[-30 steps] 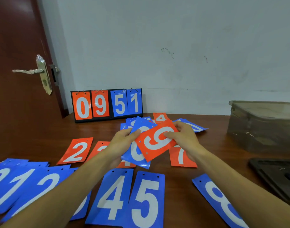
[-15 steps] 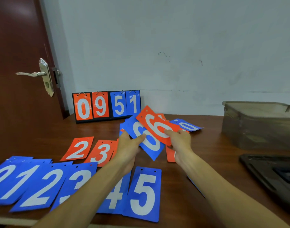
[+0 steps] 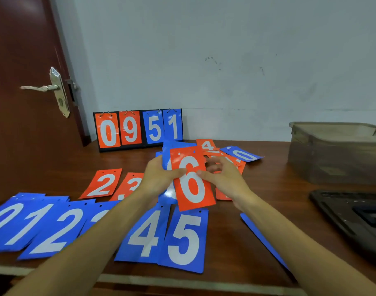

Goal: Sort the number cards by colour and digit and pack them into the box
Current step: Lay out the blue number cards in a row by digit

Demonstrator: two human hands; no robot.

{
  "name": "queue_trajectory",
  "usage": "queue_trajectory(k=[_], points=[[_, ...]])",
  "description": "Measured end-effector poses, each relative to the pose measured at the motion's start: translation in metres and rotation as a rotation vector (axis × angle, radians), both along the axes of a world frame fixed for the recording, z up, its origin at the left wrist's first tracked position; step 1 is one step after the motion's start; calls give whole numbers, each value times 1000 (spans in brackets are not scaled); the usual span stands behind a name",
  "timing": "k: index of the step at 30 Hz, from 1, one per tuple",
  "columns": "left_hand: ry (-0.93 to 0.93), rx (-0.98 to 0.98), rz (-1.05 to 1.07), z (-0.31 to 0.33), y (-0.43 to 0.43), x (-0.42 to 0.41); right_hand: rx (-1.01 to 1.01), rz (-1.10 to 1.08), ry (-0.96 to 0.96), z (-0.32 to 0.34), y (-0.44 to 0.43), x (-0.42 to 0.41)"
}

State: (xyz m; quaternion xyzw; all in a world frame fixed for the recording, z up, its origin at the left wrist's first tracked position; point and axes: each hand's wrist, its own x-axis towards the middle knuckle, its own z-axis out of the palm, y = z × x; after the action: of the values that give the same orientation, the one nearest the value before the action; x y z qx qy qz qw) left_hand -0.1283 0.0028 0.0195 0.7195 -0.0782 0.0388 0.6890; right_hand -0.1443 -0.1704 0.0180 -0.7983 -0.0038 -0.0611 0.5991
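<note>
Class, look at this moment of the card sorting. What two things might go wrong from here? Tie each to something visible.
The left hand holds the orange 6 card stacked on a blue card; both might land in one pile. Turned round, that 6 may be filed as a 9.

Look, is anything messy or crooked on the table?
Yes. The far cards, like the orange 4 and blue 0, lie heaped and crooked, while the near blue row runs neatly in order.
</note>
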Motion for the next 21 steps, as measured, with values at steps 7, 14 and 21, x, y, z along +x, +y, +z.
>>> queue_trajectory(k=[7,14,21], points=[[31,55,-19,-7,9,6,-93,4,-48,-10,12,20],[94,111,-70,-12,13,7,-55,43,-18,-17,2,22],[136,123,46,1,33,11,19,-82,91,-13,-29,34]])
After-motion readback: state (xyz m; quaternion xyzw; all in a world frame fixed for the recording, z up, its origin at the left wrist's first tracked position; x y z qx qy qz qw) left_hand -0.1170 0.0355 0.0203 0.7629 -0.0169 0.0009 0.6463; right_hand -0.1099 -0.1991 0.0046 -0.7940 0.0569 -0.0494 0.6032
